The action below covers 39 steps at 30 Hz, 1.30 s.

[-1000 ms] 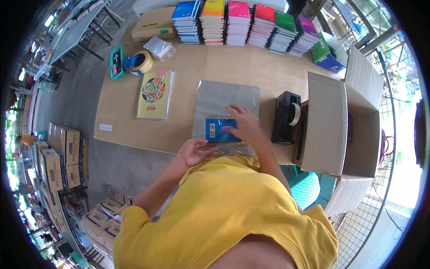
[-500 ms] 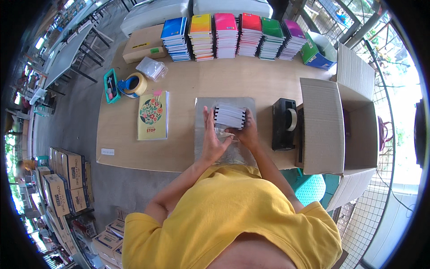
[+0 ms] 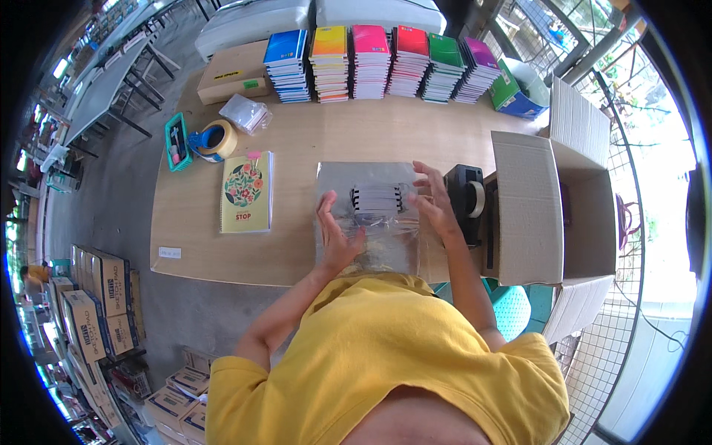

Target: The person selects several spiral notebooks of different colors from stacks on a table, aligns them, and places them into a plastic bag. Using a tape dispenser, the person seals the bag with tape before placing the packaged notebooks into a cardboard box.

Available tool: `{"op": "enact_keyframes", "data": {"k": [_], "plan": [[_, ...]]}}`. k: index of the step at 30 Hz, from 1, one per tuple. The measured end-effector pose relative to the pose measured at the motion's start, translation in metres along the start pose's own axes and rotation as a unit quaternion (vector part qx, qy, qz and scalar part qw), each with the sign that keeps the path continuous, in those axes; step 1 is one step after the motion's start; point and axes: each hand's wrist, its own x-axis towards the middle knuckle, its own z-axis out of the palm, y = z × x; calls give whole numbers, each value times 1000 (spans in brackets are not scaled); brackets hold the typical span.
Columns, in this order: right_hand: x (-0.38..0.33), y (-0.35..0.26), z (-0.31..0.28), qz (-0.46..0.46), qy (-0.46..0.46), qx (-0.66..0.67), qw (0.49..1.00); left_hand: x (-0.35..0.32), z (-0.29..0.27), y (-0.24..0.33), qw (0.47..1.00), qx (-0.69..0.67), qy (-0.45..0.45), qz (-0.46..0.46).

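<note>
A stack of small white-paged notebooks [image 3: 377,199], with black binding at both ends, lies on a greyish clear plastic sheet [image 3: 334,174] at the middle of the table. Crinkled clear plastic [image 3: 382,222] shows along its near side; whether it wraps the whole stack I cannot tell. My left hand [image 3: 341,241] is open at the stack's near left, thumb and fingers spread. On the other side my right hand [image 3: 437,204] is open too, its fingers apart beside the right end. Neither hand grips the stack.
Notebook stacks in several colours [image 3: 371,63] line the far edge. A black tape dispenser [image 3: 461,200] and open cardboard box [image 3: 526,208] stand right. Left are a flowered notebook [image 3: 246,193], tape rolls [image 3: 215,139], a teal basket [image 3: 178,142] and a packet of clear plastic [image 3: 246,113].
Both hands have let go of the notebook stack and moved apart, the left outward and slightly nearer, the right to the right. The stack now rests on the plastic sheet.
</note>
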Motion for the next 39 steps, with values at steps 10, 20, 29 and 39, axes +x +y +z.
{"op": "enact_keyframes", "data": {"k": [10, 20, 29, 39], "plan": [[-5, -79, 1, -191, 15, -314, 930, 36, -39, 0, 925, 175, -241, 235], [16, -32, -10, -292, -153, -475, 816, 72, -39, -7, 879, 166, -351, 275], [35, -48, -13, -276, -289, -470, 787, 114, -46, -5, 790, 231, -440, 359], [46, -46, -7, -212, -330, -363, 845, 120, -38, 1, 741, 254, -482, 391]]}}
